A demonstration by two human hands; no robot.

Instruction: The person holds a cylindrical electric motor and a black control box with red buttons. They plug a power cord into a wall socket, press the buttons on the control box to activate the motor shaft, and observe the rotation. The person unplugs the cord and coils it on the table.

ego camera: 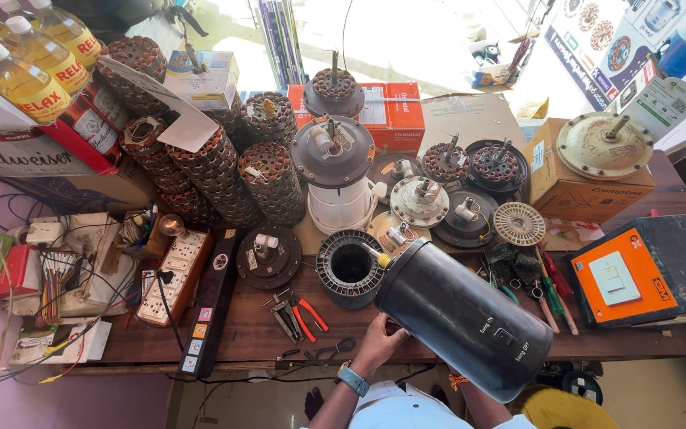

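A large black cylindrical housing [462, 318] lies tilted on the wooden bench [256, 334], its lower end hanging past the front edge. It has a small switch on its side and a shaft with a yellow tip at the upper end. My left hand [379, 343], with a blue-strapped watch on the wrist, grips the housing's near left rim. My right hand is hidden behind the housing; only the forearm shows below it.
A grey ring-shaped motor part [349, 266] and red-handled pliers [299, 311] lie left of the housing. Stacks of wound stator cores [216, 167], fan motors, cardboard boxes [589, 191], an orange switch box [621, 278], screwdrivers [549, 290] and a switchboard [176, 274] crowd the bench.
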